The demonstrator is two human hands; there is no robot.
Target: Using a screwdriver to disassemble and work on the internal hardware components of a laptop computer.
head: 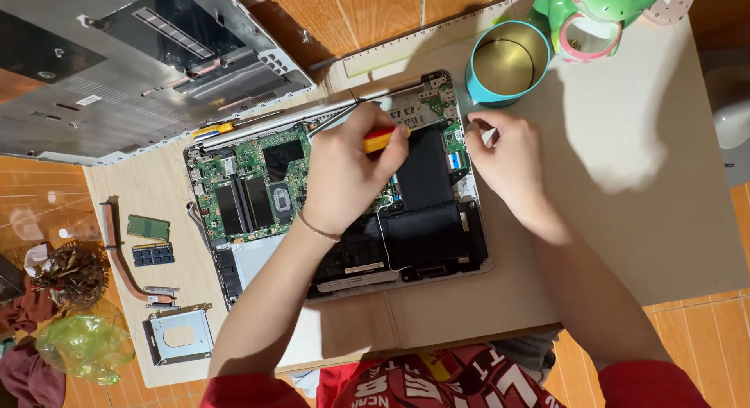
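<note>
In my left hand [344,170] I grip a screwdriver [381,139] with a yellow and red handle, over a green circuit board [250,173] with black chips beside a black battery [426,220]. Near my right hand [500,162] stands a teal tin [480,91], gold inside, on the pale beige counter [625,205]. Two memory sticks [150,240], one green and one black, lie beside a copper-brown heat pipe [117,252] and a silver bracket [180,335].

A low wooden table [437,314] is carrying an opened laptop [336,189] at its middle, with the detached bottom cover [141,64] lying far left, two memory sticks [150,240], a copper heat pipe [125,259] and a metal drive bracket [180,334] sitting near its left edge, and a teal tin [508,64] standing beyond the laptop
</note>
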